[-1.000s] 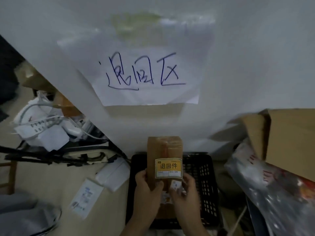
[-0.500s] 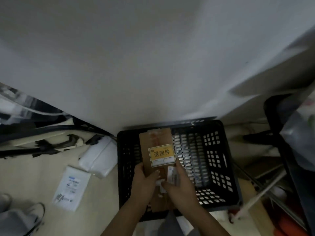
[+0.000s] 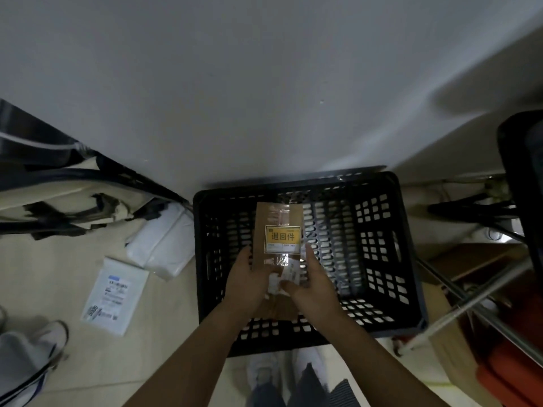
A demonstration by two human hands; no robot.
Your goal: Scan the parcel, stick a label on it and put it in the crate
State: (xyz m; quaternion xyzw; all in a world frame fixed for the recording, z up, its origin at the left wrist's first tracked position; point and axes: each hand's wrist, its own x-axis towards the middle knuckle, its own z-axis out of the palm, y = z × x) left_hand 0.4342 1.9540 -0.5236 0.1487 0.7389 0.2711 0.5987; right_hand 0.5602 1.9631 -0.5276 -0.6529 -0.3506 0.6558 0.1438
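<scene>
A brown cardboard parcel (image 3: 277,218) with clear tape and a yellow label (image 3: 282,239) on its top face is held flat inside the black slatted crate (image 3: 382,239). My left hand (image 3: 248,282) grips the parcel's near left side. My right hand (image 3: 313,282) grips its near right side, fingers over a small white sticker. The crate stands on the floor against a white wall; I cannot tell whether the parcel touches its bottom.
White mailer bags (image 3: 163,245) and a flat white envelope (image 3: 116,295) lie on the floor left of the crate. A black-strapped bag (image 3: 73,201) sits at the far left. Metal poles (image 3: 470,301) and orange items (image 3: 511,371) crowd the right. My shoes (image 3: 282,374) are near the crate's front.
The view has tipped down from the wall sign to the crate. Both hands have lowered the parcel from above the crate's rim into the crate.
</scene>
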